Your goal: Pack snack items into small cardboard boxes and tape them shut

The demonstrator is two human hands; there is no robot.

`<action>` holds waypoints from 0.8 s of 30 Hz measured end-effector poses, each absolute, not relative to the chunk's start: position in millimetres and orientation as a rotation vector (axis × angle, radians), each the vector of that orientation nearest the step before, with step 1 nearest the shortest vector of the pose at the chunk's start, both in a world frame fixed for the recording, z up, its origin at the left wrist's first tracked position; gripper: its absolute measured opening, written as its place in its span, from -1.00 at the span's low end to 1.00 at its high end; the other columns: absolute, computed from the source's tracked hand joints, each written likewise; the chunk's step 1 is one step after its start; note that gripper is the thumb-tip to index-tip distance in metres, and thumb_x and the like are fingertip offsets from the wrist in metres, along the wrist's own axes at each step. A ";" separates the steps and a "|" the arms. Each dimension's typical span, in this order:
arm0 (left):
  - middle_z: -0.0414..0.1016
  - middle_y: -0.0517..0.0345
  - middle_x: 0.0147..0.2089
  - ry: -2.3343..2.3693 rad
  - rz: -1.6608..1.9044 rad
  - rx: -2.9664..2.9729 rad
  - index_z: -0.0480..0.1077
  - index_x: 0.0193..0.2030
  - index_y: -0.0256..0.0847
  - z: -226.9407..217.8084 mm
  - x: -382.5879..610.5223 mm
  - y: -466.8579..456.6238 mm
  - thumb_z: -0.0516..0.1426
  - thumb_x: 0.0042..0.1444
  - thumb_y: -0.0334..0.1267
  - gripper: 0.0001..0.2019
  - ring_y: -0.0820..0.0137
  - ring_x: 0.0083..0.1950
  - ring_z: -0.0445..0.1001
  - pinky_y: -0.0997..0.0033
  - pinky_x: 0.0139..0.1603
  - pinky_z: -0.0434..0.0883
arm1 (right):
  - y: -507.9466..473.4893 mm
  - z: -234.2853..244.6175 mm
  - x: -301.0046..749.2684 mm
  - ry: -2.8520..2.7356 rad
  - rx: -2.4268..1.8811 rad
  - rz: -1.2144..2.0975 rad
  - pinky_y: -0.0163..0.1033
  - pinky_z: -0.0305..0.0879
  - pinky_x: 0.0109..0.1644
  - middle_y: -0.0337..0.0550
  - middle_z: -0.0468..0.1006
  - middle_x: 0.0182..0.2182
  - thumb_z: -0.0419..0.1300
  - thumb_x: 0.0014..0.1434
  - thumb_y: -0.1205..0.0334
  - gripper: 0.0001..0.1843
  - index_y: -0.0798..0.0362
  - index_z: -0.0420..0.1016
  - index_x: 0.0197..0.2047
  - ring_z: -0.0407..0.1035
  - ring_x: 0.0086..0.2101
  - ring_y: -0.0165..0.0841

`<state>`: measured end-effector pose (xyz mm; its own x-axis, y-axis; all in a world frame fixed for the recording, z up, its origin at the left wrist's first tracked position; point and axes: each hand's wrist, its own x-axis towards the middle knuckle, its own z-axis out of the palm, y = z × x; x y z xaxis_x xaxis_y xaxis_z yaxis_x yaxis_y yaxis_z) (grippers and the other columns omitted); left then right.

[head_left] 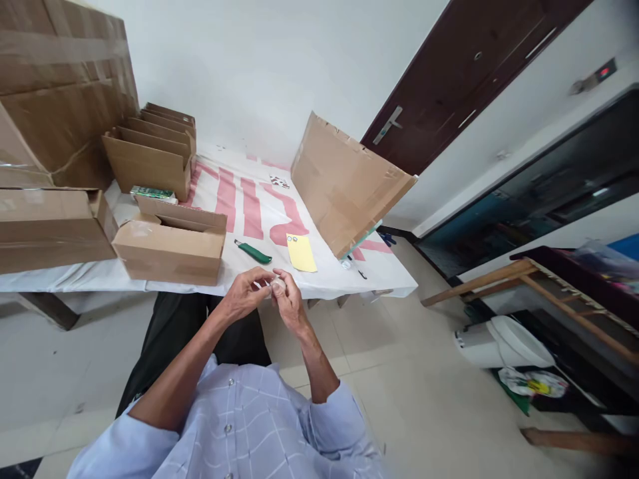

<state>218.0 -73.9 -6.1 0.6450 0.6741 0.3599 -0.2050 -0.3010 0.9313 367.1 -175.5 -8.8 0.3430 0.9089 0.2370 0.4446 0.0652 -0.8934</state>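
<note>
Fingers [263, 279]: left hand [243, 294] and right hand [289, 305] pinch item [277, 286] tight.
Progress: item off table [319, 283]; cutter [253, 252] idle; near box [170, 247] open.

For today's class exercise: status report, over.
Left hand and right hand pinch a small pale item together. Green knife, yellow note lie beyond. Nothing blocking.

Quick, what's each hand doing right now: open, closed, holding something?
Left hand: closed, fingertips pinching a small pale thing, too small to identify.
Right hand: closed, pinching the same small pale thing.
</note>
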 end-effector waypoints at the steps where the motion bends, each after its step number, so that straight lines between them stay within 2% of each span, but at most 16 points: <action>1: 0.69 0.04 -0.16 0.393 0.862 1.595 0.70 -0.08 -0.18 -8.3 217.5 -75.7 0.35 0.22 -0.05 -0.73 0.30 -0.18 0.58 0.39 -0.22 0.44 | -178.2 -7.5 366.6 -1.283 -1.564 0.486 -0.13 0.53 -0.02 -0.02 0.65 -0.04 0.18 0.48 -0.20 -0.40 0.03 0.44 0.36 0.53 -0.16 -0.22; 4: 0.64 0.06 -0.30 0.385 0.734 1.340 0.67 -0.18 -0.24 -15.8 216.9 -81.5 0.41 0.13 0.23 -0.51 0.34 -0.30 0.53 0.41 -0.30 0.45 | -183.8 -2.6 365.7 -1.352 -1.595 0.383 -0.09 0.51 0.11 0.02 0.64 0.04 0.28 0.41 -0.08 -0.36 0.05 0.40 0.42 0.54 -0.05 -0.18; 7: 0.53 0.14 -0.43 0.384 0.659 1.117 0.62 -0.27 -0.27 -21.0 217.0 -86.7 0.46 0.00 0.34 -0.39 0.43 -0.44 0.45 0.43 -0.38 0.45 | -187.3 -0.9 363.8 -1.448 -1.635 0.392 -0.11 0.50 0.07 -0.04 0.65 -0.02 0.36 0.33 0.03 -0.30 0.04 0.38 0.45 0.53 -0.11 -0.20; 12: 0.58 0.14 -0.44 0.409 0.732 1.038 0.59 -0.33 -0.29 -21.0 215.7 -90.4 0.61 -0.25 0.22 -0.37 0.48 -0.49 0.45 0.48 -0.43 0.41 | -192.9 -9.8 354.8 -1.368 -1.566 0.458 -0.15 0.51 0.01 -0.11 0.64 -0.06 0.49 0.16 0.05 -0.21 0.01 0.43 0.40 0.51 -0.16 -0.25; 15: 0.62 0.14 -0.43 0.406 0.835 1.021 0.60 -0.28 -0.30 -18.6 213.5 -91.1 0.63 -0.24 0.18 -0.38 0.48 -0.47 0.50 0.48 -0.39 0.46 | -195.4 -13.1 346.7 -1.182 -1.415 0.538 -0.17 0.53 -0.05 -0.13 0.64 -0.11 0.47 0.18 -0.07 -0.31 0.00 0.48 0.29 0.53 -0.18 -0.27; 18: 0.64 0.13 -0.41 0.354 0.849 1.031 0.59 -0.24 -0.29 -15.6 211.0 -93.2 0.62 -0.16 0.16 -0.40 0.44 -0.45 0.56 0.44 -0.34 0.53 | -196.6 -10.1 338.2 -1.070 -1.328 0.558 -0.19 0.51 -0.20 -0.14 0.65 -0.21 0.39 0.26 -0.19 -0.50 0.01 0.57 0.07 0.47 -0.34 -0.33; 22: 0.61 0.15 -0.43 0.205 0.791 0.939 0.48 -0.32 -0.26 -11.3 207.5 -98.6 0.61 -0.12 0.19 -0.39 0.37 -0.46 0.58 0.31 -0.34 0.59 | -197.0 -1.9 328.3 -1.077 -1.291 0.558 -0.19 0.46 -0.27 -0.24 0.59 -0.41 0.44 0.21 -0.26 -0.51 0.01 0.61 -0.12 0.38 -0.44 -0.37; 24: 0.57 0.18 -0.43 0.137 0.778 0.912 0.44 -0.37 -0.25 -9.4 205.3 -100.5 0.61 -0.12 0.15 -0.40 0.39 -0.47 0.56 0.32 -0.37 0.58 | -196.7 1.8 324.8 -1.090 -1.254 0.588 -0.19 0.44 -0.28 -0.26 0.56 -0.46 0.46 0.18 -0.29 -0.48 0.01 0.60 -0.17 0.37 -0.46 -0.38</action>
<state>205.3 -100.5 -9.4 0.7243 0.6575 0.2076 -0.5469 0.3644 0.7538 324.8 -196.7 1.8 0.4121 0.8514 0.3245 0.1962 0.2649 -0.9441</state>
